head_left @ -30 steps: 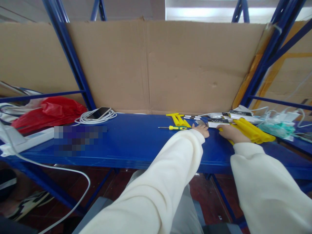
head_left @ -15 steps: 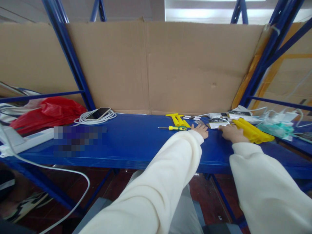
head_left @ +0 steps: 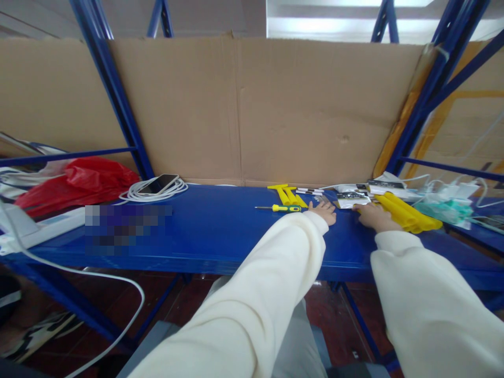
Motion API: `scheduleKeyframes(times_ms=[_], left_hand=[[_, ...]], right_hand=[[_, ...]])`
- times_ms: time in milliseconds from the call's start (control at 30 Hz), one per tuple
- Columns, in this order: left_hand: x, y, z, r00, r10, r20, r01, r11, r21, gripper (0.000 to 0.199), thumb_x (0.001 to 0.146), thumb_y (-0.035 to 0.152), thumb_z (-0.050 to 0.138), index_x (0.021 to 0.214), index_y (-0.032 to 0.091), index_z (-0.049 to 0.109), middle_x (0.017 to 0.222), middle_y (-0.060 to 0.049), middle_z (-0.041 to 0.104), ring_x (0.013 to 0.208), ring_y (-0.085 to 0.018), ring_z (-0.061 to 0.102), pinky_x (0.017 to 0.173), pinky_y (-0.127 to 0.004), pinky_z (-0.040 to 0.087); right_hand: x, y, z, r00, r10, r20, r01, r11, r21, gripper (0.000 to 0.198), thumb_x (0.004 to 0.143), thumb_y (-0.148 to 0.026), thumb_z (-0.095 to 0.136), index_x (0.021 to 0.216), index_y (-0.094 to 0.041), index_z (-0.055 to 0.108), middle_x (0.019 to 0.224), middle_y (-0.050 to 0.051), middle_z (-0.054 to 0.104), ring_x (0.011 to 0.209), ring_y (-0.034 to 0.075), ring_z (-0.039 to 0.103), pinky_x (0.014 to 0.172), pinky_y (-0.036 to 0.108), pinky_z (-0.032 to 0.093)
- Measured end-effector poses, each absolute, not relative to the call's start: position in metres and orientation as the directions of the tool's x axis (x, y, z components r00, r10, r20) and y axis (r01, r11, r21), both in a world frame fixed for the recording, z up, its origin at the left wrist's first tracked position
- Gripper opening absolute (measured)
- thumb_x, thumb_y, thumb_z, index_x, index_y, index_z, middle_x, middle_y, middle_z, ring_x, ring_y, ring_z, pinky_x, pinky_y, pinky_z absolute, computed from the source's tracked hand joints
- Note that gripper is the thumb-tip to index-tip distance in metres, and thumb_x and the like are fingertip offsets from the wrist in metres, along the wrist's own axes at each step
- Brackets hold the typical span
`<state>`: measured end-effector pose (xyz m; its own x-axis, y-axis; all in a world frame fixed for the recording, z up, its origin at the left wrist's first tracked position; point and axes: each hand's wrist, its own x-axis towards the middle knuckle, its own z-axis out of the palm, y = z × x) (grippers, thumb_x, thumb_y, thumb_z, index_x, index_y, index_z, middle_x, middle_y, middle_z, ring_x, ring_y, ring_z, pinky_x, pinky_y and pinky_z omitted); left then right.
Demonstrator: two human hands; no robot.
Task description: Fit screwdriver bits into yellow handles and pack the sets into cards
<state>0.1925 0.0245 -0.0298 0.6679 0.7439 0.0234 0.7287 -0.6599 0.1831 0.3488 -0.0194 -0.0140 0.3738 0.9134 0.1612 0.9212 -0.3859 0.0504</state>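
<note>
My left hand (head_left: 323,212) lies on the blue shelf with its fingers spread, holding nothing. By its fingertips is a small clear plastic piece (head_left: 323,199). A yellow-and-green screwdriver (head_left: 286,208) lies to its left, beneath yellow T-shaped pieces (head_left: 284,195). Black-and-white sticks (head_left: 310,191) rest just behind. My right hand (head_left: 376,217) is low over the shelf, its fingers bent and drawn together beside a silver-and-black packet (head_left: 353,199). Whatever is under those fingers is hidden. Yellow tubular pieces (head_left: 407,212) lie against the right hand's far side.
A cardboard panel (head_left: 252,115) closes off the back. At left are a phone (head_left: 165,182) on a coiled white cable (head_left: 136,195), a red plastic bag (head_left: 84,181) and a white power strip (head_left: 51,228). Green-and-white wrapped items (head_left: 447,207) lie at right. Blue posts flank the shelf.
</note>
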Motion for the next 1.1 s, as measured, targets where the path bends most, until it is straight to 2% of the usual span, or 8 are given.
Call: scheduleKeyframes(times_ms=[167,367,500,567,667,833,967,1100], left_hand=[[0.193,0.026,-0.032,0.664,0.747,0.034,0.726,-0.656,0.207,0.058,0.096,0.034,0.016,0.152,0.026,0.030,0.162,0.003,0.017,0.150,-0.017,0.010,0.120,-0.054,0.004],[0.191,0.026,-0.032,0.680,0.732,0.035,0.715,-0.673,0.188,0.057,0.097,0.036,0.016,0.153,0.029,0.027,0.163,0.003,0.011,0.150,-0.017,0.009,0.119,-0.055,0.005],[0.183,0.022,-0.025,0.692,0.721,0.035,0.702,-0.684,0.201,0.057,0.097,0.036,0.017,0.153,0.028,0.026,0.164,0.001,0.010,0.150,-0.019,0.007,0.118,-0.056,0.007],[0.171,0.019,-0.018,0.710,0.703,0.050,0.688,-0.706,0.168,0.057,0.097,0.034,0.022,0.153,0.027,0.025,0.164,-0.001,0.010,0.151,-0.020,0.006,0.118,-0.057,0.007],[0.139,0.018,-0.003,0.742,0.668,0.063,0.661,-0.744,0.101,0.057,0.093,0.030,0.038,0.150,0.027,0.034,0.161,-0.003,0.023,0.149,-0.024,0.017,0.118,-0.056,0.011],[0.061,0.022,0.011,0.606,0.764,0.221,0.754,-0.640,0.147,0.047,0.093,0.025,0.045,0.139,0.018,0.053,0.142,-0.009,0.055,0.131,-0.023,0.051,0.111,-0.036,0.037],[0.014,0.023,0.009,0.456,0.845,0.280,0.838,-0.514,0.185,0.040,0.092,0.021,0.047,0.128,0.017,0.063,0.133,-0.009,0.062,0.126,-0.022,0.056,0.109,-0.031,0.039],[-0.001,0.022,0.000,0.410,0.853,0.322,0.836,-0.493,0.241,0.040,0.090,0.018,0.049,0.127,0.012,0.065,0.129,-0.011,0.065,0.124,-0.021,0.057,0.109,-0.028,0.039]], right_hand=[[0.347,-0.022,-0.011,0.390,0.909,0.147,0.916,-0.399,0.038,0.051,0.083,-0.014,0.048,0.129,-0.029,0.062,0.138,0.014,0.054,0.127,0.036,0.050,0.096,0.056,0.045],[0.347,-0.024,-0.011,0.371,0.911,0.180,0.922,-0.385,0.043,0.048,0.082,-0.014,0.048,0.124,-0.030,0.065,0.133,0.015,0.058,0.122,0.037,0.053,0.092,0.058,0.046],[0.340,-0.028,-0.005,0.368,0.906,0.208,0.923,-0.383,0.038,0.044,0.083,-0.013,0.046,0.118,-0.026,0.070,0.133,0.016,0.058,0.125,0.037,0.052,0.095,0.057,0.045],[0.335,-0.032,-0.001,0.375,0.895,0.243,0.919,-0.393,0.032,0.042,0.085,-0.014,0.044,0.115,-0.022,0.072,0.133,0.018,0.058,0.125,0.036,0.051,0.097,0.055,0.044],[0.328,-0.036,0.002,0.352,0.876,0.330,0.923,-0.383,0.031,0.042,0.086,-0.015,0.041,0.115,-0.018,0.071,0.129,0.019,0.060,0.123,0.035,0.054,0.097,0.052,0.043],[0.314,-0.022,0.008,0.196,0.859,0.474,0.968,-0.247,0.048,0.040,0.086,-0.016,0.042,0.112,-0.017,0.072,0.118,0.016,0.068,0.111,0.031,0.063,0.091,0.043,0.048],[0.290,0.008,0.017,0.193,0.893,0.406,0.981,-0.187,-0.056,0.039,0.083,-0.019,0.047,0.113,-0.019,0.072,0.106,0.013,0.073,0.100,0.026,0.068,0.083,0.032,0.050],[0.265,0.033,0.019,0.195,0.940,0.281,0.977,-0.160,-0.143,0.038,0.076,-0.019,0.056,0.110,-0.018,0.074,0.103,0.014,0.074,0.098,0.027,0.069,0.083,0.033,0.050]])
